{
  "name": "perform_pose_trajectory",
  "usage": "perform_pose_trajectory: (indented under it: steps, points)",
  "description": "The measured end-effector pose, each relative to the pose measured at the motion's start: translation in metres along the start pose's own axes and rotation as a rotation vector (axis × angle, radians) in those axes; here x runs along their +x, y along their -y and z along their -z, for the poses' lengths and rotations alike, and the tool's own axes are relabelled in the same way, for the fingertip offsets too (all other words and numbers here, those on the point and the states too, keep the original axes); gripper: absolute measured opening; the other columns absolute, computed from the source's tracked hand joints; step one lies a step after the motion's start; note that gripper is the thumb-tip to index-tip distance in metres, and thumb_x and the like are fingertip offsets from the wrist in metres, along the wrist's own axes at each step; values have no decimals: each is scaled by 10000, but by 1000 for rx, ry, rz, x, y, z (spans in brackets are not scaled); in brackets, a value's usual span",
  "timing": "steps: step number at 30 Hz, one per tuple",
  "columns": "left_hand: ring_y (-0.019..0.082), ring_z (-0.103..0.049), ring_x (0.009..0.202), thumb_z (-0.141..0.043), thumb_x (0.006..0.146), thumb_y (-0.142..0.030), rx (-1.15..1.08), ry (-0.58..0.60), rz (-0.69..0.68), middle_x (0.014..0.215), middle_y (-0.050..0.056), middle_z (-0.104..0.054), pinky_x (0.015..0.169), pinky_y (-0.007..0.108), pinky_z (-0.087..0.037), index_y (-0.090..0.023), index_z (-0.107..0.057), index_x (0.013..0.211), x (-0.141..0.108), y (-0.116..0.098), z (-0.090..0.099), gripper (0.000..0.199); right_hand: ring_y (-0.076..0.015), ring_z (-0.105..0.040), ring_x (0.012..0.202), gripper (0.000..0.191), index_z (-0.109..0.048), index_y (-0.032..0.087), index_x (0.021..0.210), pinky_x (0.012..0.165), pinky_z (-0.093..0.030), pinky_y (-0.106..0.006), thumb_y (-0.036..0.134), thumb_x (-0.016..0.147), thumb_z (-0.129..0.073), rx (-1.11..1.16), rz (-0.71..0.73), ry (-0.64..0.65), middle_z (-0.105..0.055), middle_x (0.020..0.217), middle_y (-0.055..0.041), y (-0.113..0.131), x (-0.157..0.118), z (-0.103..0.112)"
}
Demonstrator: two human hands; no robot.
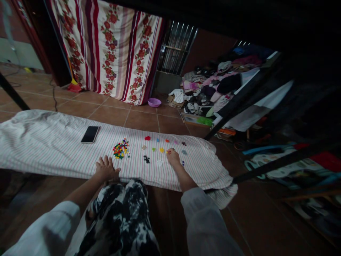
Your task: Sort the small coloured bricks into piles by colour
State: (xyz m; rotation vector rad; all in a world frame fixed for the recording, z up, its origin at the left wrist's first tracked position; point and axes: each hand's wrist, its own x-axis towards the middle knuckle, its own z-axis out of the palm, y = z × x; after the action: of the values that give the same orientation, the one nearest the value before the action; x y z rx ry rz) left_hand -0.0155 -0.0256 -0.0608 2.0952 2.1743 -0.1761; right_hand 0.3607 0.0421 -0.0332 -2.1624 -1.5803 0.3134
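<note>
A white cloth with thin pink and green stripes [53,145] lies across my lap. My left hand [106,170] rests flat on it, fingers spread, just below a heap of tiny multicoloured plastic pieces [120,148]. My right hand [173,157] lies further right, its fingertips at a small orange piece [168,151]. Whether those fingers hold that piece is hidden. Small sorted groups of pieces, such as a red one [147,138] and a dark one [146,159], are spread across the cloth. A black smartphone [90,134] lies face up to the left of the heap.
My black-and-white patterned trousers [119,217] show between my arms. Beyond the cloth are a brown tiled floor [141,121], a purple basin [154,102] and a floral curtain [106,46]. A heap of clothes [218,81] lies at the right, behind dark metal bars [279,160].
</note>
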Motion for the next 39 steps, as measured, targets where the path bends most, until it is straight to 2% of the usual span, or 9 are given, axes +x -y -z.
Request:
perform_pose_trajectory:
  steps: [9,14,19,25,28,31,33,36,39]
  points:
    - [547,-206,1445,-373,867,-625,71,165,50,1579,339,-197,1062,637,-312,42,-283,1506,11,-10,9,927,-152,-667,833,197,-710,167,905,757,-470,-220,60,813,-572,-22,34,19,-722,881,-65,2,15,-19]
    - [602,-260,1394,-463,800,-675,9,183,42,1534,384,-250,973,675,-383,49,-356,1473,24,-9,7,994,-153,-658,822,184,-705,175,873,746,-459,-216,61,796,-582,-46,41,23,-707,806,-45,2,22,-29]
    - [636,-287,1358,-510,749,-737,28,195,21,1496,427,-282,915,659,-428,71,-388,1448,31,-9,8,1076,-168,-665,846,196,-706,161,882,748,-458,-231,51,808,-560,-76,41,46,-718,857,-74,1,27,-34]
    - [612,-293,1372,-591,775,-603,3,199,38,1502,416,-284,944,644,-434,80,-370,1454,30,-13,17,988,-184,-654,925,208,-696,168,932,806,-452,-246,69,809,-561,-72,88,71,-711,912,-72,-1,26,-32]
    - [612,-268,1383,-626,776,-559,-27,207,56,1519,404,-259,970,657,-420,79,-365,1456,29,-13,19,968,-195,-637,947,222,-698,155,995,830,-440,-263,104,835,-554,-101,103,35,-698,977,-102,3,23,-27]
    - [613,-259,1386,-638,787,-539,-43,207,58,1517,402,-256,966,671,-419,63,-387,1452,28,-14,20,932,-195,-625,940,239,-703,157,1031,839,-432,-273,149,879,-519,-91,187,-9,-683,1013,-110,17,19,-23]
    - [611,-253,1390,-637,792,-537,-31,207,56,1520,397,-255,966,676,-417,54,-393,1454,27,-16,20,920,-186,-622,916,245,-710,167,1029,834,-434,-267,157,888,-510,-42,284,13,-684,1001,-93,34,15,-26]
    - [593,-244,1404,-579,825,-558,46,241,52,1542,370,-242,981,663,-413,30,-360,1479,25,-18,24,906,-169,-622,872,241,-721,186,1001,817,-444,-256,150,882,-515,59,445,132,-692,947,-58,70,2,-40]
    - [560,-231,1427,-523,850,-595,117,293,61,1564,351,-205,1014,622,-407,19,-290,1508,21,-22,32,930,-161,-624,918,224,-730,189,970,850,-440,-248,137,871,-537,116,577,277,-705,955,-50,109,-13,-59]
